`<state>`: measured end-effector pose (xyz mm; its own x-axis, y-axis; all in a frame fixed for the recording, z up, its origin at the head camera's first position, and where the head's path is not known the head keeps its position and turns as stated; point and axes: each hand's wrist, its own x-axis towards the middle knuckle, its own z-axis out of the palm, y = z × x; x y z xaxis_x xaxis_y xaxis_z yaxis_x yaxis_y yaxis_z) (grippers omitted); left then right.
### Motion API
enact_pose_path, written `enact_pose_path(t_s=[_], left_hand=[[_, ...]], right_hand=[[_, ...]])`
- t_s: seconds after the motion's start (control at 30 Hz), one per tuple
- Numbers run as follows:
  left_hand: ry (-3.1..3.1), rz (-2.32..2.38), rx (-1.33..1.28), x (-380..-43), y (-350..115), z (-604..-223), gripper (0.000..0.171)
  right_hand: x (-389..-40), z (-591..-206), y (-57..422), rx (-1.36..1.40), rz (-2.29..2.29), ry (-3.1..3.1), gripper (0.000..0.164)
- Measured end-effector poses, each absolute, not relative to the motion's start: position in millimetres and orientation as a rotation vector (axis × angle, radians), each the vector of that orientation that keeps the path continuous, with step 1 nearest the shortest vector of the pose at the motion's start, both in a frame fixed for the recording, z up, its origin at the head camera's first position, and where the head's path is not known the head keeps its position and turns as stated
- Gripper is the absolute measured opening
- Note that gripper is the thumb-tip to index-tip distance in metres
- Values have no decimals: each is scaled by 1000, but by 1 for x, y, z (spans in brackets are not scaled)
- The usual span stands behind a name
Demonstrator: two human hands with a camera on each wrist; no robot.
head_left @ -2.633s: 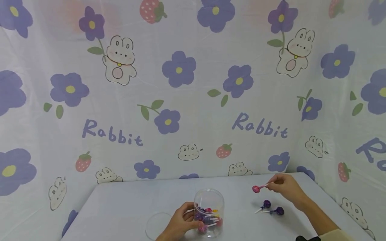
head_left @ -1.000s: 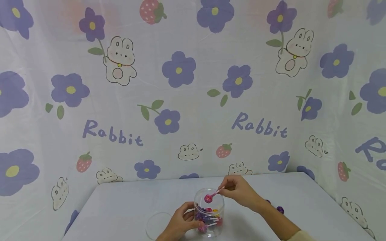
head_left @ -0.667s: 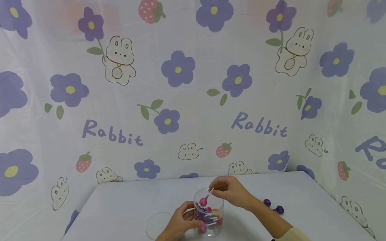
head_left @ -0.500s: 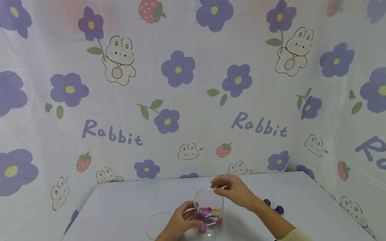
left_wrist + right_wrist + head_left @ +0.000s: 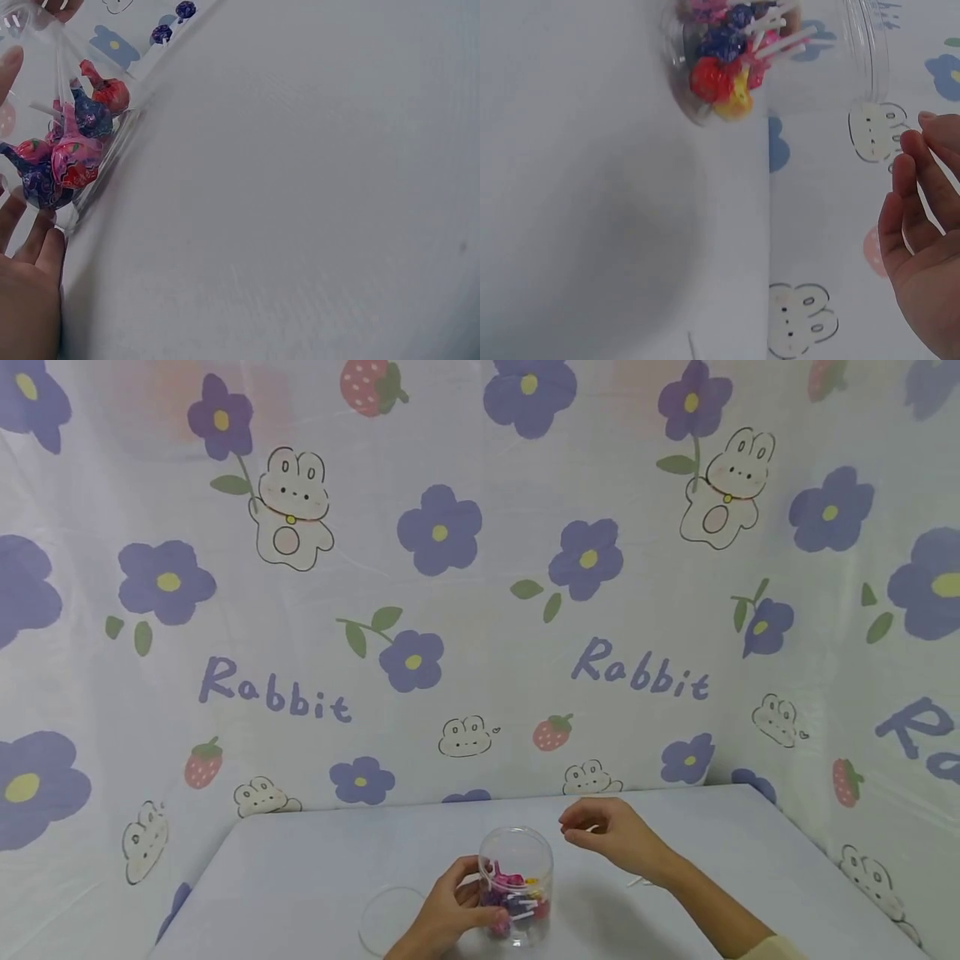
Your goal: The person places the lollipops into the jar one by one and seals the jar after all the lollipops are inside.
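Note:
My left hand [image 5: 444, 912] grips a clear round jar [image 5: 534, 852] from its left side, thumb at the front. The jar stands upright and uncovered, part full of lollipops [image 5: 724, 45] in pink, red, purple and yellow wrappers, several white sticks pointing up toward the mouth. Right of the rim, my right hand [image 5: 621, 841] hovers with loosely bent fingers and nothing between them. Two dark purple lollipops [image 5: 161, 34] lie on the table to the right; in the head view my right arm hides their heads, leaving white sticks [image 5: 639, 882] in sight.
A clear round lid [image 5: 362, 918] lies flat on the white table [image 5: 300, 860], left of the jar and partly behind my left forearm. A cloth [image 5: 480, 610] printed with flowers and rabbits encloses the table's back and sides.
My right hand brought a pink lollipop from the right over the jar and let it drop inside. It has since drawn back rightward. My left hand kept its grip on the jar.

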<state>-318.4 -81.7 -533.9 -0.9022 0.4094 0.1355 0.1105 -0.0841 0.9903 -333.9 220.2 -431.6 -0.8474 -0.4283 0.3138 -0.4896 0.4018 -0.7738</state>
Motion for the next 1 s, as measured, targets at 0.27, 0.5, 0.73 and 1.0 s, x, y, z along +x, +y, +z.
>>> enact_pose_path(t_s=[0.27,0.5,0.73,1.0], left_hand=[[1977,2094,562,-319,-80,-535,69],[1990,2072,560,-321,-81,-538,69],[1961,2080,562,-322,-84,-537,70],[1911,2098,542,-323,-83,-539,71]], right_hand=[[-332,-434,247,778,1411,-2618,15],[-328,-436,268,713,1384,-2666,17],[-328,-448,292,628,1393,-2732,20],[-328,-473,320,659,1256,-2782,17]])
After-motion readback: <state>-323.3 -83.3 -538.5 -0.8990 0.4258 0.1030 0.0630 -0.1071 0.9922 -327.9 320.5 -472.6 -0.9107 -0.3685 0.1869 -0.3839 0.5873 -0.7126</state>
